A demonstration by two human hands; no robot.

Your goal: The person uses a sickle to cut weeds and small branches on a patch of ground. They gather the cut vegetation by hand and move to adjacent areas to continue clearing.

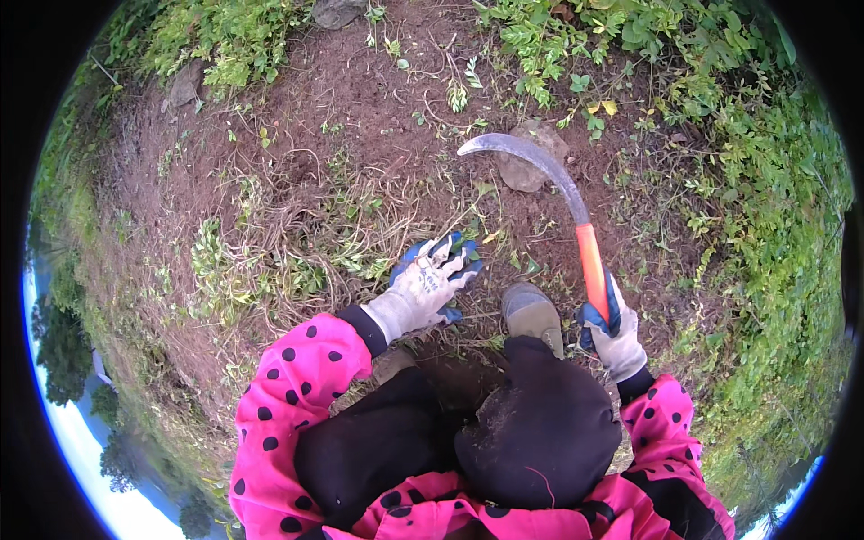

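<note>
In my right hand [615, 333], gloved in white and blue, is a sickle [589, 263] gripped by its orange handle. Its curved grey blade arcs up and to the left, with the tip over the soil beside a flat stone [531, 159]. My left hand [430, 281], in a matching glove, reaches low over the ground with its fingers spread apart. It is next to a heap of pulled vines and stems [306, 229], and nothing shows in its grasp. The fingertips' contact with the ground cannot be made out.
Leafy green plants [756, 180] grow thickly along the right side, with more foliage [216, 45] at the upper left. Reddish-brown soil [360, 99] lies ahead. A boot [531, 315] is planted between my hands, below my bent knees. Another stone [338, 11] sits at the top edge.
</note>
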